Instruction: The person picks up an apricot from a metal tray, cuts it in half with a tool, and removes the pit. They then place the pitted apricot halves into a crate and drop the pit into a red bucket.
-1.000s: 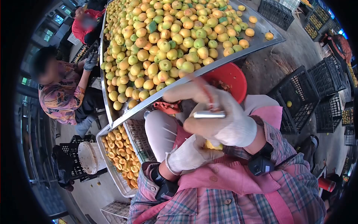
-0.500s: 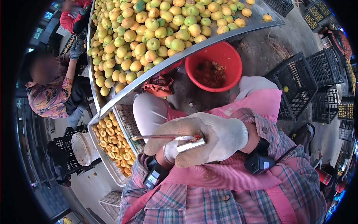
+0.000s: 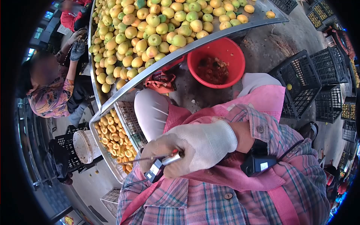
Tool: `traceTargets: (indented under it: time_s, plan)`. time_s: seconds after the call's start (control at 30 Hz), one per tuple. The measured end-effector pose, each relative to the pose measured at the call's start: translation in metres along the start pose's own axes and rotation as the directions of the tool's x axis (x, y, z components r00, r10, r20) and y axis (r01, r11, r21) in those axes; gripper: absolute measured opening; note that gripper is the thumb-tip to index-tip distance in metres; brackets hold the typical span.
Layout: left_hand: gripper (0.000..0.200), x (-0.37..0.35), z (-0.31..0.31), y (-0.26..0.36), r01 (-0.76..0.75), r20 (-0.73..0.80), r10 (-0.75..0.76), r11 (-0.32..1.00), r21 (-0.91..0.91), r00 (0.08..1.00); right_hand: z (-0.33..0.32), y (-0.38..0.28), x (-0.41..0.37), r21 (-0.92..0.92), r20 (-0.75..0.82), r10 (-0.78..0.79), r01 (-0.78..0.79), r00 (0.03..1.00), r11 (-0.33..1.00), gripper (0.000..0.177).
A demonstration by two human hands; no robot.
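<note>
My right hand (image 3: 195,146), in a white knit glove with a stained tan palm side, is closed in front of my lap. It holds a thin tool (image 3: 173,157) with a short silvery tube-shaped part and a narrow dark rod that points left; a bit of red shows where they meet. My left hand is hidden behind the right one, with only the small black device (image 3: 154,171) at its wrist showing. Beyond the rod, a white tray (image 3: 122,176) holds many halved orange apricots (image 3: 112,129).
A metal-edged table (image 3: 180,50) bears a heap of whole apricots (image 3: 150,30). Below it stands a red basin (image 3: 236,75) with wet scraps. Black crates (image 3: 300,82) stand at right. At left are a white bucket (image 3: 84,146) and a gloved co-worker (image 3: 48,86).
My right hand has moved left and slightly down with the tool, whose rod now tilts down to the left. My left glove, partly visible before, is now covered.
</note>
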State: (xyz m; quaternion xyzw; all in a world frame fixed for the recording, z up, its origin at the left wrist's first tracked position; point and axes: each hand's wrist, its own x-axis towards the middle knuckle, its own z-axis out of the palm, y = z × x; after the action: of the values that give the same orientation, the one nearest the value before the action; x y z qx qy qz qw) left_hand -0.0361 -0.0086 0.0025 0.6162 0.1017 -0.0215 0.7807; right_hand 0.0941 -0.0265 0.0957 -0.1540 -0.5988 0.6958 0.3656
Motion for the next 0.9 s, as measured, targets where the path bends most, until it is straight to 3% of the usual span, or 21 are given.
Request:
traceTargets:
  time_s: [0.03, 0.1, 0.17, 0.2, 0.23, 0.3, 0.37, 0.43, 0.5, 0.57, 0.6, 0.63, 0.7, 0.77, 0.8, 0.9]
  plan:
    - [0.044, 0.0, -0.001, 0.001, 0.005, 0.006, -0.005, 1.0, -0.016, 1.0, -0.001, -0.001, -0.003, -0.001, -0.001, -0.001, 0.001, 1.0, 1.0, 0.035]
    - [0.044, 0.003, -0.007, 0.004, 0.009, 0.02, -0.008, 0.999, -0.04, 1.0, -0.01, -0.009, -0.012, 0.23, -0.292, 0.229, -0.165, 0.929, 0.959, 0.031]
    - [0.043, 0.006, -0.01, 0.013, 0.004, 0.03, -0.003, 0.998, -0.062, 1.0, -0.025, -0.019, -0.015, 0.127, -0.645, 0.149, -0.087, 0.749, 0.988, 0.029]
    - [0.038, 0.005, -0.006, 0.045, 0.254, -0.075, -0.269, 0.953, -0.167, 0.96, -0.029, -0.02, -0.024, 0.272, -0.669, 0.16, 0.038, 0.726, 0.961, 0.024]
    - [0.036, 0.005, -0.001, 0.049, 0.286, -0.103, -0.397, 0.796, -0.534, 0.912, -0.034, -0.02, -0.028, 0.257, -0.713, 0.096, 0.132, 0.695, 0.957, 0.019]
    - [0.034, 0.008, 0.0, 0.038, 0.037, -0.269, -0.22, 0.832, -0.553, 0.937, -0.039, -0.011, -0.027, 0.222, -0.802, 0.065, 0.194, 0.594, 0.955, 0.022]
    - [0.033, 0.009, -0.001, 0.039, 0.049, -0.282, -0.221, 0.86, -0.509, 0.934, -0.04, -0.013, -0.027, 0.237, -0.797, 0.069, 0.205, 0.599, 0.95, 0.024]
    - [0.033, 0.01, -0.001, 0.046, 0.066, -0.295, -0.224, 0.883, -0.465, 0.929, -0.038, -0.012, -0.027, 0.173, -0.8, 0.07, 0.117, 0.596, 0.978, 0.024]
    - [0.031, 0.012, 0.002, 0.058, 0.195, -0.28, -0.346, 0.871, -0.451, 0.896, -0.038, -0.006, -0.028, 0.174, -0.784, 0.045, 0.149, 0.619, 0.974, 0.024]
    - [0.032, 0.012, -0.002, 0.054, 0.233, -0.214, -0.338, 0.886, -0.402, 0.917, -0.035, 0.0, -0.023, 0.172, -0.76, 0.096, 0.057, 0.643, 0.983, 0.02]
    - [0.027, 0.012, 0.0, 0.052, 0.272, -0.218, -0.36, 0.897, -0.349, 0.907, -0.031, -0.007, -0.017, 0.029, -0.723, 0.002, 0.027, 0.691, 0.999, 0.013]
    - [0.023, 0.012, 0.001, 0.05, 0.31, -0.225, -0.381, 0.904, -0.294, 0.897, -0.03, 0.012, -0.015, -0.001, -0.686, 0.023, -0.033, 0.728, 0.999, 0.007]
    - [0.014, 0.013, 0.002, 0.036, 0.236, -0.212, -0.334, 0.893, -0.384, 0.919, -0.025, 0.008, -0.013, 0.015, -0.676, 0.133, -0.167, 0.725, 0.986, 0.005]
    - [0.013, 0.017, 0.001, 0.029, 0.105, -0.304, -0.204, 0.944, -0.312, 0.93, -0.023, 0.019, -0.014, 0.033, -0.583, 0.135, -0.143, 0.801, 0.989, 0.006]
    - [0.013, 0.018, 0.001, 0.026, 0.039, -0.347, -0.136, 0.961, -0.272, 0.928, -0.019, 0.019, -0.015, -0.111, -0.529, 0.04, -0.116, 0.848, 0.987, 0.007]
    - [0.013, 0.018, 0.004, 0.017, -0.148, -0.462, 0.062, 0.978, -0.15, 0.885, -0.018, 0.018, -0.018, -0.111, -0.484, 0.027, -0.092, 0.875, 0.99, 0.009]
